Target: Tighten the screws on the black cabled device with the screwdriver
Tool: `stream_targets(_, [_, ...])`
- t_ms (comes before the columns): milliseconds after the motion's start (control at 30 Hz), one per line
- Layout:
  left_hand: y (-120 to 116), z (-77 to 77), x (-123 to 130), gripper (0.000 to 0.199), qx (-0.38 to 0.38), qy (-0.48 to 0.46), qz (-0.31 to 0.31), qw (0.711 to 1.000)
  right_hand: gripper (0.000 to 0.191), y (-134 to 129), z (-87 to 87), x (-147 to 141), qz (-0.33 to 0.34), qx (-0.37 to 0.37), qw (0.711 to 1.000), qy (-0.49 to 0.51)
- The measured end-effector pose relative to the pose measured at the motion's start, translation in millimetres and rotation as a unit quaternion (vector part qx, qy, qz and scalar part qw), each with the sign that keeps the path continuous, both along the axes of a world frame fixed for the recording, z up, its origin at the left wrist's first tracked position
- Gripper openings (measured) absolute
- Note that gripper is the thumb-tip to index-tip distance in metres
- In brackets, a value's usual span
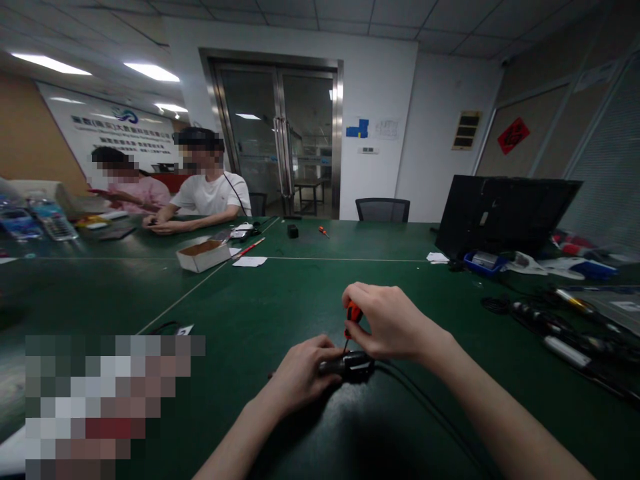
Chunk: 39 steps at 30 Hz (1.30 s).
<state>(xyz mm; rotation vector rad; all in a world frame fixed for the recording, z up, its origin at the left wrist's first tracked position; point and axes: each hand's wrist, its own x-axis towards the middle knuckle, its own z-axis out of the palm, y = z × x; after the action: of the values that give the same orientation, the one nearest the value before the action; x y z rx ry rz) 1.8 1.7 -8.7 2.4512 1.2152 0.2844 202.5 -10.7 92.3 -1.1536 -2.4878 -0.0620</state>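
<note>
Head cam: R hand (383,320) arches in from the near right, wrist bent, fingers clamped on the red-and-black handle of a screwdriver (355,312), shaft pointing approx. straight down at the far edge of a black device (357,368); can't tell if the tip sits in a screw. L hand (306,365) comes from the near left, fingers wrapped round the device's left end, hiding part of it. Device is near, approx. mid-scene, on the green counter (280,303). Black cable (415,389) runs from its right end toward the near right, just left of the R forearm.

Far left: white box (205,259), w/ paper (250,261) to its right, plus two co-workers (213,190) seated. Far center: small black block (293,231) & 2nd screwdriver (323,231). Far right: black monitor (505,217), blue tray (484,263) in front. Near left is pixelated, contents unclear.
</note>
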Motion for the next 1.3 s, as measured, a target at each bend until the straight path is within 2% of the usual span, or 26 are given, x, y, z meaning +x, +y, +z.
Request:
stream_targets(200, [-1.5,5.6,0.3,0.037,-0.008,0.008,0.006,1.0,0.016,6.1,-1.9,2.4,-0.02,-0.019,1.0,0.006])
stream_targets(467, [-0.8,1.5,-1.0,0.04,-0.003,0.01,0.005,1.0,0.029,8.3,-6.1,-0.6,-0.042,0.056,0.996,-0.057])
stream_targets(567, [-0.7,0.9,-1.0,0.039,-0.001,0.008,0.007,1.0,0.03,8.8,-7.3,-2.2,-0.041,0.059,0.996,-0.062])
stream_targets(833, [-0.6,1.0,-0.5,0.04,0.003,0.013,0.007,1.0,0.031,10.3,-10.8,-1.6,-0.031,0.046,0.998,-0.041])
stream_targets(1033, [-0.4,1.5,-0.8,0.039,0.002,0.018,0.004,1.0,0.012,10.8,-12.7,-3.5,-0.009,0.027,1.0,-0.005])
stream_targets(1300, [0.2,1.7,-1.2,0.039,-0.008,0.014,0.003,1.0,0.022,6.1,-6.5,-1.8,0.013,-0.051,0.998,0.047])
